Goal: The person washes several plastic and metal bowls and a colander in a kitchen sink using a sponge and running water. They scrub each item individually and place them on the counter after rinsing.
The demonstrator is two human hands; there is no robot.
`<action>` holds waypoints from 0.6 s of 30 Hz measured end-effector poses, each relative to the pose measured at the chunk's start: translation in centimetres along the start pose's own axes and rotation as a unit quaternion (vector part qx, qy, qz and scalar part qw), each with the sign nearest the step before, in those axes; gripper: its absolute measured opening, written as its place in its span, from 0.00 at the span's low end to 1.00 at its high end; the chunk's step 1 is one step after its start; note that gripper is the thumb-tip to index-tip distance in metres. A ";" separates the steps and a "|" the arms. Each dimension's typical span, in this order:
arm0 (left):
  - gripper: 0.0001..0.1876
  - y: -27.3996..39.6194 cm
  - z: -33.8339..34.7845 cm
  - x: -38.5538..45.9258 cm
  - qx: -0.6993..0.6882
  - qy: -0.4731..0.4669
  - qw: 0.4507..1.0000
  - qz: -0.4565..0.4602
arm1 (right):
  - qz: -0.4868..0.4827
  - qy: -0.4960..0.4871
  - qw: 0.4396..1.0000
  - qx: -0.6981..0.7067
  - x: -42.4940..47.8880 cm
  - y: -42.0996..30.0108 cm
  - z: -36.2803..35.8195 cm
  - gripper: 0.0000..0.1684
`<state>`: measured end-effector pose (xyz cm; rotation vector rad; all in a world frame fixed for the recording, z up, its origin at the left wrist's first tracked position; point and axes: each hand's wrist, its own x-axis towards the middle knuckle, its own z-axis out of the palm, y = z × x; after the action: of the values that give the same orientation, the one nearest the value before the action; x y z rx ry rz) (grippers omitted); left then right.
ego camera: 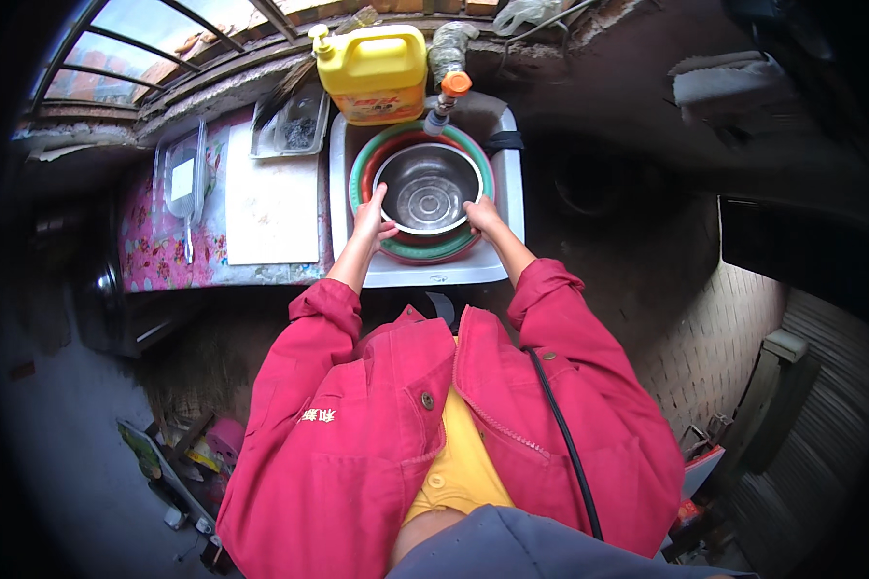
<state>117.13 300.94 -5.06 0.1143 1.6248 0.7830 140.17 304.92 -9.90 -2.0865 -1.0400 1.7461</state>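
Between my hands is a round stainless steel bowl (429,189), its pale rim tilted over a green basin (366,155) and a red-brown one, which stand in a light grey sink (508,250). My left hand (372,217) grips the bowl's left edge, thumb on the rim and fingers beneath. My right hand (482,216) holds the rim at the lower right, its fingers curled. Above the basins is a tap (439,116) with an orange handle. Whether the bowl rests on the basins I cannot tell.
A yellow plastic jug (373,72) with a pump stands behind the sink. Left of the sink, a white cutting board (271,210), a clear tray with a scouring pad (300,134) and a clear container (170,163) lie on a floral tablecloth (137,253). A barred window is at upper left.
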 end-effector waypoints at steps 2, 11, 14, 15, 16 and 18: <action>0.21 0.1 -0.5 0.1 0.129 -0.013 0.991 -0.019 | 0.000 -0.069 0.996 0.048 -0.3 0.0 -1.4 0.06; 0.16 2.1 1.1 -3.0 -0.023 -0.121 0.987 -0.099 | -0.435 0.236 0.843 -0.210 -4.3 -14.6 -6.1 0.44; 0.16 3.2 1.9 -4.5 0.030 -0.110 0.992 -0.053 | -0.525 0.184 0.791 -0.254 -5.3 -20.3 -5.8 0.36; 0.16 3.5 2.3 -5.0 0.018 -0.098 0.994 -0.051 | -0.535 0.153 0.775 -0.299 -5.1 -21.2 -5.6 0.33; 0.16 3.6 2.4 -5.0 -0.002 -0.100 0.993 -0.062 | -0.531 0.154 0.766 -0.327 -4.7 -21.9 -5.5 0.29; 0.16 3.5 2.4 -5.2 -0.042 -0.105 0.991 -0.071 | -0.524 0.145 0.753 -0.370 -4.4 -22.5 -5.3 0.21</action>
<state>119.31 302.08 1.15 0.0204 1.3834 0.7040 136.65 319.72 8.03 -1.3477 -2.3763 0.4353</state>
